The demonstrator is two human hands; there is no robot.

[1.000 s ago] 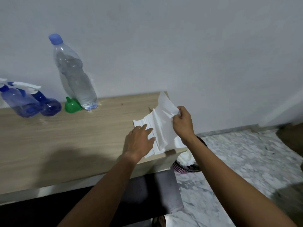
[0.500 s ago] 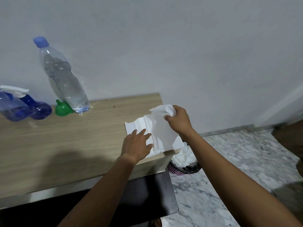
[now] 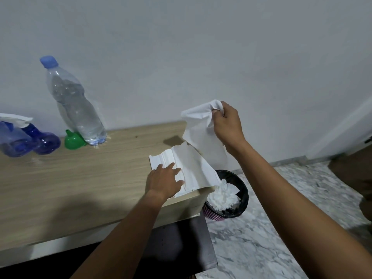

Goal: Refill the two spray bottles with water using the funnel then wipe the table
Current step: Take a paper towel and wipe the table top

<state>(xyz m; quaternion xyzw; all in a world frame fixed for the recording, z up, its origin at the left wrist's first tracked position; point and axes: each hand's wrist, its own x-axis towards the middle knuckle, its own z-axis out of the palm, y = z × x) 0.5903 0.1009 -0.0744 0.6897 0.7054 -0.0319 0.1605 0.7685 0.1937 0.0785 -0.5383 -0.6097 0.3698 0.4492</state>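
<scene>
Tissue sheet (image 3: 202,129) hung from the curled fingers (image 3: 219,114) of the right hand (image 3: 228,125), which pinched its top corner and held it lifted over the far right end of the table (image 3: 80,178). The lower edge of the sheet was just above the tissue stack (image 3: 193,168), and I cannot tell if the two were touching. The left hand (image 3: 164,182) lay flat on the near part of this stack, its fingers (image 3: 171,168) straight and a little spread, pressing the paper down. The stack was at the right corner of the wooden table. Beside that corner, on the marble floor (image 3: 281,208), stood a waste bin (image 3: 241,190) with a black liner (crumpled white tissues (image 3: 222,196) were inside it). Well apart, at the far left of the table near the wall (image 3: 201,47), the first spray bottle (image 3: 12,141) and the second spray bottle (image 3: 43,140), both blue, stood side by side. Next came a green funnel (image 3: 73,139) with its spout upward. Just beside it was a clear water bottle (image 3: 74,105) with a blue cap, upright and partly filled.
</scene>
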